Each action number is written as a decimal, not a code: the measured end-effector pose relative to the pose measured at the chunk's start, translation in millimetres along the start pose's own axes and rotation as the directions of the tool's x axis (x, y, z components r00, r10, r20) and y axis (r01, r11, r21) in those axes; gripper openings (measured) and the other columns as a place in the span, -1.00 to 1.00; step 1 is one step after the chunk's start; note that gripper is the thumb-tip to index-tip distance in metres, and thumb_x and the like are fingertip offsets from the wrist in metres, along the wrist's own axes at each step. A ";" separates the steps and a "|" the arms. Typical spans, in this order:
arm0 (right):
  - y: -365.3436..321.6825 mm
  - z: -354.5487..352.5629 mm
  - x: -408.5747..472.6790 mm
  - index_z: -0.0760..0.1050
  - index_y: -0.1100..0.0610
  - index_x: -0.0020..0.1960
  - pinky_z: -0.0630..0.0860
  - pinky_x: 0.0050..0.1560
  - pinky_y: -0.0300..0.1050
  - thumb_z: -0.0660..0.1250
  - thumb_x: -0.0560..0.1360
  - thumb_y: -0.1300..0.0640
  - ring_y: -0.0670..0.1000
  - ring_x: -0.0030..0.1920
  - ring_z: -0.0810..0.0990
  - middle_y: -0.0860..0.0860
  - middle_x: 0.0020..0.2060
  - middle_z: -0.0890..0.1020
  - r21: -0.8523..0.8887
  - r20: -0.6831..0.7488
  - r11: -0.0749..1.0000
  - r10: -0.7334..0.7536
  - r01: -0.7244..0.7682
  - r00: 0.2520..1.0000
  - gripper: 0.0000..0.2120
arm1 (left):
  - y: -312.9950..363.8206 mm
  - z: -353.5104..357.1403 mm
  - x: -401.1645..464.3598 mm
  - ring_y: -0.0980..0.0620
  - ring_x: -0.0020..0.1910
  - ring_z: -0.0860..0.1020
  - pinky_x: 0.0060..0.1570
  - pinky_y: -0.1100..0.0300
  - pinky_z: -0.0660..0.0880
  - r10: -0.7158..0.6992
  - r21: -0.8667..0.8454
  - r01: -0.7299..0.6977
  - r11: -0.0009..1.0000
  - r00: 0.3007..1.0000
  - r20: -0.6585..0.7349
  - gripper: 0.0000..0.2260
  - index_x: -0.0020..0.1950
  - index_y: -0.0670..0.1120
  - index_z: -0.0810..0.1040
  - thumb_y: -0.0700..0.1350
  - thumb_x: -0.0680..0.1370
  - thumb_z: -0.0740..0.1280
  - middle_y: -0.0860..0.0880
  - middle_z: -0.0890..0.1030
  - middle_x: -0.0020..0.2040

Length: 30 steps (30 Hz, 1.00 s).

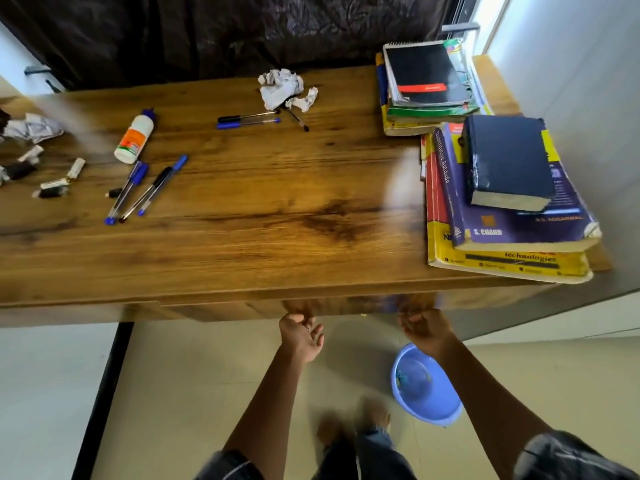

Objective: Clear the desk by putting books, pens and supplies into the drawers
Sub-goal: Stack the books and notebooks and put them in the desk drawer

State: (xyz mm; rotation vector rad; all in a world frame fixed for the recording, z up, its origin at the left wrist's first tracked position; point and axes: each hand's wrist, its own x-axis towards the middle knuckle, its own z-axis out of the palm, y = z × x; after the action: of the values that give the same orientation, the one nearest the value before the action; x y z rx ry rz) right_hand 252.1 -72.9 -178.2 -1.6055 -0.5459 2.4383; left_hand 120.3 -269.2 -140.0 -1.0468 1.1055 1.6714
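1. Head view: both hands are reaching under the desk's (263, 209) near edge at the drawer (242, 310) front. The left hand's (300, 336) fingers are curling under the drawer's lower lip; the right hand (424, 329) is blurring, its grip impossible to tell.
2. Books (509, 199) are lying stacked along the right edge; pens (145, 190) and a glue bottle (134, 136) are lying near the left edge, with more pens (247, 120) and crumpled paper (282, 87) toward the far edge.

Standing here: a dark crinkled curtain (225, 32) is hanging behind the wooden desk (263, 209), pale walls (588, 81) are catching daylight, and a blue plastic basin (429, 393) is sitting on beige tiled floor (194, 393).
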 end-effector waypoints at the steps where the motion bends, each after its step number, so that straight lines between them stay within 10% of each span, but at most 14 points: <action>1: 4.4 -3.6 -2.2 0.35 0.19 -0.27 0.59 -0.42 -0.24 -0.02 0.26 0.55 -0.04 -0.52 0.60 0.05 -0.56 0.57 -0.006 -0.023 1.000 -0.007 0.007 1.000 -0.67 | -4.7 -4.7 -1.1 -0.06 0.39 0.33 0.25 0.13 0.20 -0.002 0.002 0.002 1.000 1.000 -0.008 -0.75 -0.17 -0.12 0.43 -0.14 0.56 0.00 -0.02 0.48 -0.18; 10: 42.3 -58.3 -72.1 0.50 0.20 -0.22 0.57 -0.19 -0.07 0.01 0.50 0.46 0.13 -0.21 0.63 0.16 -0.21 0.64 -0.216 -0.044 0.976 -0.029 0.019 0.999 -0.65 | -57.3 -75.1 -17.8 -0.12 0.30 0.42 0.23 0.04 0.27 0.105 0.348 -0.102 0.932 0.994 0.010 -0.62 0.30 -0.19 0.45 -0.09 0.64 -0.03 -0.08 0.51 0.31; 13: 57.4 -79.1 -105.2 0.44 0.22 -0.02 0.44 -0.23 -0.09 0.10 0.55 0.30 0.16 -0.19 0.55 0.20 -0.17 0.59 -0.509 -0.095 0.859 -0.117 0.053 0.989 -0.86 | -79.7 -96.9 -37.9 -0.01 0.08 0.51 0.07 0.15 0.38 0.161 0.692 -0.210 0.691 0.978 0.135 -0.71 0.21 -0.10 0.50 -0.02 0.61 0.11 -0.07 0.56 0.23; 15: 64.0 -79.9 -139.0 0.46 0.24 -0.05 0.34 -0.31 -0.16 0.27 0.41 0.24 0.09 -0.27 0.50 0.14 -0.26 0.58 -0.706 -0.023 0.705 -0.128 0.074 0.991 -0.87 | -96.6 -108.1 -60.4 0.14 -0.07 0.55 -0.02 0.21 0.48 0.263 0.848 -0.398 0.350 0.911 0.319 -0.72 0.11 0.02 0.56 0.09 0.48 0.24 0.02 0.64 0.11; 17: 65.4 -75.8 -171.2 0.48 0.19 -0.14 0.30 -0.32 -0.19 0.29 0.23 0.09 -0.01 -0.33 0.49 0.05 -0.31 0.58 -0.841 0.132 0.523 -0.056 0.141 0.990 -0.75 | -109.1 -111.3 -87.4 0.27 -0.11 0.54 -0.05 0.30 0.49 0.397 0.809 -0.583 -0.076 0.726 0.561 -0.79 -0.05 0.10 0.57 0.14 0.45 0.22 0.21 0.63 -0.07; 19: 61.0 -63.8 -202.7 0.52 0.17 -0.16 0.36 -0.29 -0.20 0.31 0.33 0.14 -0.06 -0.33 0.53 0.00 -0.32 0.59 -0.863 0.347 0.366 -0.071 0.348 0.935 -0.87 | -111.7 -98.3 -116.7 0.27 -0.14 0.49 -0.14 0.39 0.41 0.488 0.575 -0.714 -0.399 0.365 0.793 -0.87 -0.11 0.10 0.55 0.02 0.47 0.22 0.21 0.59 -0.16; 22: 46.9 -35.3 -236.5 0.54 0.06 -0.18 0.39 -0.27 -0.35 0.25 0.49 0.25 -0.13 -0.29 0.53 -0.11 -0.33 0.59 -0.704 0.629 0.028 -0.438 0.710 0.642 -0.84 | -100.8 -67.2 -136.4 0.14 -0.02 0.44 -0.05 0.29 0.32 0.475 0.317 -0.677 -0.664 -0.055 0.878 -0.86 -0.05 0.06 0.54 -0.09 0.45 0.24 0.12 0.57 -0.09; 24: 35.5 -17.3 -235.9 0.55 0.02 -0.11 0.39 -0.17 -0.29 0.23 0.45 0.09 -0.15 -0.17 0.49 -0.21 -0.25 0.57 -0.612 0.737 -0.375 -0.589 0.697 0.331 -0.87 | -88.7 -50.5 -133.7 0.08 0.08 0.45 0.07 0.22 0.30 0.476 0.371 -0.603 -0.707 -0.016 0.879 -0.80 0.07 0.05 0.53 -0.04 0.49 0.22 0.10 0.58 0.02; 25: 31.6 -11.7 -229.1 0.55 0.02 0.00 0.41 -0.10 -0.18 0.20 0.43 0.00 -0.08 -0.06 0.51 -0.18 -0.12 0.60 -0.601 0.780 -0.531 -0.553 0.597 0.293 -0.77 | -84.9 -47.1 -130.3 0.06 0.10 0.47 0.11 0.18 0.31 0.460 0.418 -0.557 -0.718 0.071 0.885 -0.76 0.13 0.05 0.53 0.02 0.52 0.19 0.09 0.59 0.06; 28: 31.8 -14.2 -198.5 0.49 -0.02 0.22 0.35 0.11 0.00 0.08 0.43 -0.20 0.08 0.20 0.51 -0.05 0.17 0.58 -0.639 0.728 -0.671 -0.372 0.376 0.576 -0.52 | -83.0 -49.2 -119.1 0.00 0.05 0.55 0.10 0.08 0.40 0.378 0.516 -0.467 -0.718 0.361 0.852 -0.55 0.21 0.03 0.53 0.21 0.53 0.03 0.05 0.64 0.04; 30: 40.4 -25.4 -188.6 0.55 -0.03 0.11 0.36 0.02 -0.06 0.02 0.39 -0.14 0.07 0.03 0.60 -0.05 0.00 0.65 -0.616 0.720 -0.704 -0.322 0.353 0.615 -0.53 | -89.4 -56.0 -115.5 -0.01 0.02 0.56 0.08 0.07 0.42 0.383 0.531 -0.442 -0.723 0.383 0.841 -0.51 0.20 -0.01 0.55 0.23 0.52 0.02 0.04 0.64 0.02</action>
State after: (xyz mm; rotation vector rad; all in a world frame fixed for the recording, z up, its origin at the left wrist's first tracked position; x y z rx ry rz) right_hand 354.0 -168.4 -42.7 -0.6108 -3.1480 0.4329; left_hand 247.6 -323.4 -67.2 1.2372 2.6077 0.4835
